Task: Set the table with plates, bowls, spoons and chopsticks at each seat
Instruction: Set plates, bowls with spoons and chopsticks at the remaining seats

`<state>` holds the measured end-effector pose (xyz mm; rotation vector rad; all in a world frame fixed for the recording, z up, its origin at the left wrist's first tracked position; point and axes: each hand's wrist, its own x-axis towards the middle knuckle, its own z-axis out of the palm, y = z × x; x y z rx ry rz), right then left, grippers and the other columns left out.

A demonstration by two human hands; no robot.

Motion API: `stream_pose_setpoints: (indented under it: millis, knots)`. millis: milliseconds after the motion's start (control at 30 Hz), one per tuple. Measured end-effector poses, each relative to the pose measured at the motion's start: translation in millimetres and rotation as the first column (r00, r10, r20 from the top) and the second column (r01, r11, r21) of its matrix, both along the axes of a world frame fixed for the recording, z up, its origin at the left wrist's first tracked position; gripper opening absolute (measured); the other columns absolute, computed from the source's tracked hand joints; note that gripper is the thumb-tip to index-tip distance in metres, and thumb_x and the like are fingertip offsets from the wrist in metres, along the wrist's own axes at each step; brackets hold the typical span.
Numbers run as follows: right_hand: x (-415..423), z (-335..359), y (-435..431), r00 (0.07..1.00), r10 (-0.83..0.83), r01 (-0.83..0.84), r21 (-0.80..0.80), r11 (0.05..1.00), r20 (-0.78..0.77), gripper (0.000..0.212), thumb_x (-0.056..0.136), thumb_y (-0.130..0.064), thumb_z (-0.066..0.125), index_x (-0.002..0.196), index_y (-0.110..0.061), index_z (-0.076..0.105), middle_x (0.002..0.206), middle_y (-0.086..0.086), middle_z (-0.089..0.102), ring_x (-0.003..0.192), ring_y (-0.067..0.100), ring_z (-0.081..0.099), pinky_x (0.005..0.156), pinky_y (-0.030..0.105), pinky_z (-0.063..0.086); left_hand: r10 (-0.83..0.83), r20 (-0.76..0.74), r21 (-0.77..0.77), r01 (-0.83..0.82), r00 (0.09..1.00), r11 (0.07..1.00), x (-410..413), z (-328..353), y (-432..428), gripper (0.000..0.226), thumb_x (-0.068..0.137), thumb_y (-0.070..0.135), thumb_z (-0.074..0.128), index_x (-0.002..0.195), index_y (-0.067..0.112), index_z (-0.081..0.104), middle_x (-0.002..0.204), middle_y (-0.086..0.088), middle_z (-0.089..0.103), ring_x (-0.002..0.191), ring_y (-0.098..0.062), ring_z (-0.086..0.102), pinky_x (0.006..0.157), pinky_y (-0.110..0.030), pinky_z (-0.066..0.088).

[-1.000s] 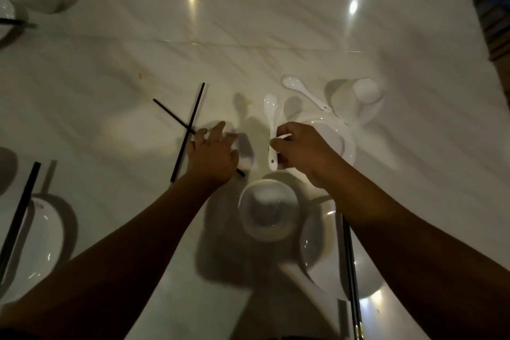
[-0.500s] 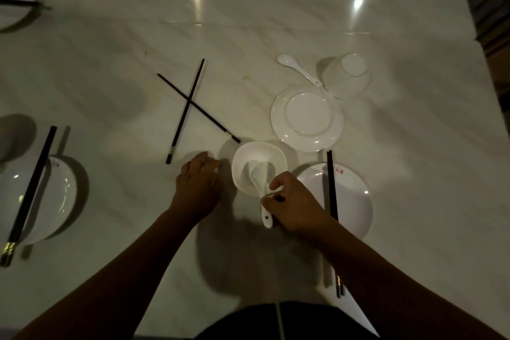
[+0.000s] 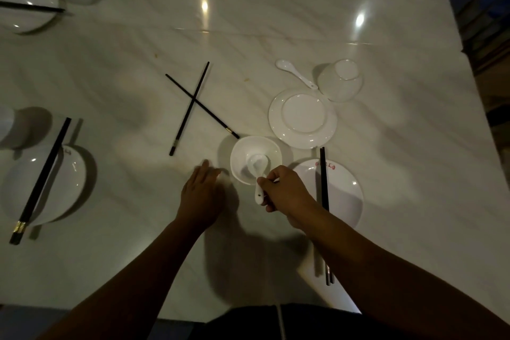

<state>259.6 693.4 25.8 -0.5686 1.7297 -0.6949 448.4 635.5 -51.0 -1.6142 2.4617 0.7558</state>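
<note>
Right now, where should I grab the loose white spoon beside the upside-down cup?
Probably pinch the loose spoon by its slim handle, mid-length, from above on its open left side: it lies flat, and the handle tip sits crowded between the upside-down cup and the small plate.

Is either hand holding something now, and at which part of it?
The right hand pinches the white ceramic spoon by its handle, scoop in the white bowl. The left hand holds nothing.

The right hand [image 3: 288,192] has set the spoon [image 3: 258,165] into the bowl [image 3: 246,149]
</note>
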Motion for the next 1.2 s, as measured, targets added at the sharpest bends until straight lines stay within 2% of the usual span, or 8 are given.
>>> stream_pose_setpoints:
  millis: [233,367,433,533,667,833,967,1200]
  knots:
    - [1,-2,2,0.999,0.017,-0.019,-0.053,0.998,-0.040,0.015,0.093,-0.028,0.057,0.088,-0.019,0.046,0.082,0.010,0.066,0.060,0.016,0.063,0.050,0.024,0.051,0.029,-0.021,0.033,-0.028,0.999,0.999,-4,7,12,0.038,0.095,0.026,0.044,0.129,0.011,0.052,0.140,-0.010,0.048,0.143,-0.028,0.025,0.119,-0.042,0.020]
    - [-7,5,10,0.999,0.027,-0.029,-0.076,0.997,-0.029,0.021,0.093,-0.035,0.056,0.093,-0.016,0.049,0.081,0.007,0.067,0.059,0.015,0.062,0.052,0.023,0.052,0.183,-0.070,0.145,-0.172,0.981,0.974,-6,19,10,0.036,0.088,0.030,0.044,0.113,0.009,0.059,0.125,-0.013,0.055,0.123,-0.035,0.047,0.102,-0.043,0.040]
    - [-17,9,17,0.994,0.061,-0.071,-0.105,0.992,-0.090,0.026,0.093,-0.039,0.055,0.096,-0.013,0.053,0.083,0.006,0.067,0.062,0.014,0.062,0.055,0.024,0.052,0.256,-0.091,0.153,-0.241,0.962,0.958,-10,30,9,0.039,0.085,0.036,0.043,0.111,0.012,0.058,0.120,-0.013,0.058,0.112,-0.035,0.054,0.094,-0.044,0.045]
    - [-41,10,30,0.961,0.109,-0.140,-0.109,0.984,-0.255,0.027,0.092,-0.041,0.055,0.091,-0.014,0.057,0.084,0.005,0.068,0.071,0.016,0.065,0.068,0.031,0.054,0.324,-0.196,0.079,-0.314,0.926,0.946,-24,53,16,0.037,0.087,0.022,0.057,0.123,0.016,0.054,0.129,-0.011,0.053,0.118,-0.034,0.050,0.100,-0.046,0.041]
    - [-79,9,49,0.916,0.122,-0.173,-0.101,0.980,-0.383,0.020,0.091,-0.039,0.057,0.080,-0.022,0.054,0.078,-0.005,0.062,0.077,0.013,0.061,0.067,0.019,0.044,0.277,-0.269,-0.054,-0.302,0.922,0.952,-48,80,24,0.034,0.087,0.019,0.057,0.120,0.019,0.055,0.129,-0.007,0.054,0.118,-0.032,0.049,0.100,-0.045,0.038]
    - [-131,13,80,0.883,0.140,-0.206,-0.101,0.973,-0.448,0.016,0.092,-0.033,0.058,0.098,-0.019,0.058,0.086,-0.008,0.058,0.079,0.007,0.054,0.060,0.008,0.034,0.131,-0.261,-0.100,-0.161,0.957,0.982,-110,108,55,0.037,0.087,0.032,0.052,0.122,0.021,0.056,0.128,-0.007,0.054,0.114,-0.034,0.050,0.098,-0.046,0.039]
    - [-190,15,113,0.842,0.188,-0.292,-0.133,0.947,-0.506,0.017,0.091,-0.031,0.058,0.100,-0.017,0.060,0.088,-0.006,0.062,0.084,0.013,0.061,0.069,0.018,0.042,0.015,-0.254,-0.065,-0.032,0.967,0.997,-177,111,82,0.054,0.080,0.048,0.037,0.126,0.024,0.053,0.124,-0.005,0.057,0.111,-0.029,0.056,0.096,-0.047,0.045]
    - [-332,13,177,0.715,0.343,-0.493,-0.092,0.865,-0.609,0.028,0.091,-0.029,0.057,0.115,-0.014,0.059,0.116,0.003,0.066,0.107,0.021,0.060,0.086,0.028,0.045,0.105,-0.222,0.012,-0.105,0.969,0.994,-312,102,160,0.053,0.080,0.046,0.041,0.128,0.026,0.051,0.126,-0.003,0.059,0.112,-0.026,0.057,0.106,-0.044,0.036]
